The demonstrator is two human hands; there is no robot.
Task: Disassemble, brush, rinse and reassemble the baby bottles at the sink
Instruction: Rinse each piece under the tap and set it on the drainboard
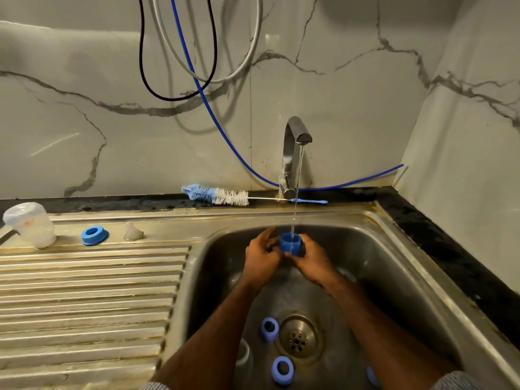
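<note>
Far left of both hands, on the ribbed drainboard (92,280): one clear bottle body (32,224), lying tilted.
Right of it, toward the hands: one blue screw ring (94,235), flat on the drainboard; just beside that, one clear teat (132,232), upright.
Behind the hands, on the ledge: one bottle brush (216,195), blue and white bristles, wire handle running behind the tap (294,153).
Left hand (260,256): over the sink basin (394,277), fingers partly curled, touching the left side of the held part; whether it grips cannot be told.
Between the two hands: one blue bottle collar (290,242), open end up, directly under the running water stream (297,190).
Right hand (312,258): fingers wrapped around the collar's right side, grasping it.
Below the hands, on the basin floor by the drain (298,336): two blue rings (269,329) (282,370) and one clear bottle piece (243,353), partly hidden by the left forearm.
</note>
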